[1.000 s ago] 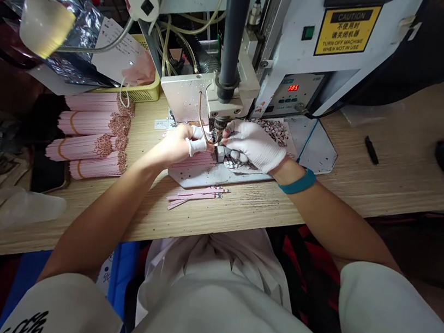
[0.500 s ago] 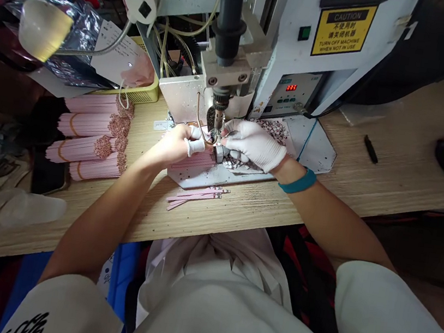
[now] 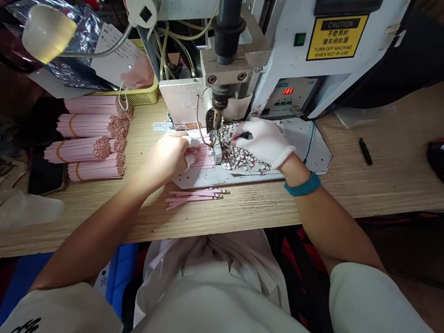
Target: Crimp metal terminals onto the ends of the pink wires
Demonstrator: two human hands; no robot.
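Observation:
My left hand (image 3: 171,158), with white covers on some fingertips, is closed beside the pink strips (image 3: 205,157) left of the small metal block (image 3: 217,152); what its fingers grip is too small to make out. My right hand (image 3: 264,141), in a white glove, is over a pile of small dark-and-white pieces (image 3: 245,160), thumb and fingers curved apart at the pile's left part. Between the hands, the machine's tip (image 3: 217,120) points down above the block. Several loose pink strips (image 3: 193,195) lie near the table's front edge.
Bundles of pink strips (image 3: 83,126) lie at the left, beside a yellow basket (image 3: 147,94). A lamp (image 3: 48,34) reaches in from the upper left. A black pen-like object (image 3: 365,151) is on the table (image 3: 345,173) at the right.
My right hand has moved right, away from the machine's tip and the block, and its fingers have parted over the pile. My left hand has shifted slightly left and down. The red display reads differently.

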